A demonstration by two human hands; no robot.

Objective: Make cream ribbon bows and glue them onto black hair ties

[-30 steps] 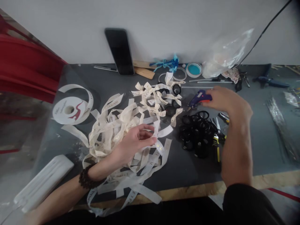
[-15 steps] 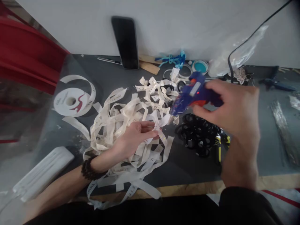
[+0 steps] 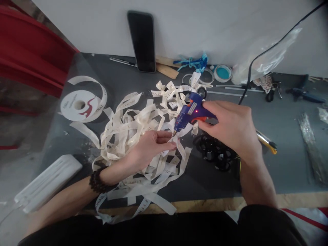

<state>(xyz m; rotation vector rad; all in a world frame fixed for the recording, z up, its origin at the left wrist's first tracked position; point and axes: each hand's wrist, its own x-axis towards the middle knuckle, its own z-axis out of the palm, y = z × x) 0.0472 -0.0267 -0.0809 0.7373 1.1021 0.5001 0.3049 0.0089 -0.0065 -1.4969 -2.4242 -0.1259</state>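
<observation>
- My right hand (image 3: 230, 128) is closed around the blue glue gun (image 3: 191, 114), whose nozzle points down and left, its tip touching or just above the folded ribbon piece (image 3: 170, 141).
- My left hand (image 3: 148, 148) pinches that ribbon piece between thumb and fingers, resting on the heap of cream ribbon strips (image 3: 128, 136) in the middle of the desk (image 3: 282, 136).
- Just right of the heap lies a cluster of black rings (image 3: 215, 152), partly under my right hand.
- A ribbon spool (image 3: 78, 106) sits well to the left; a dark phone (image 3: 142, 41) leans against the wall behind.
</observation>
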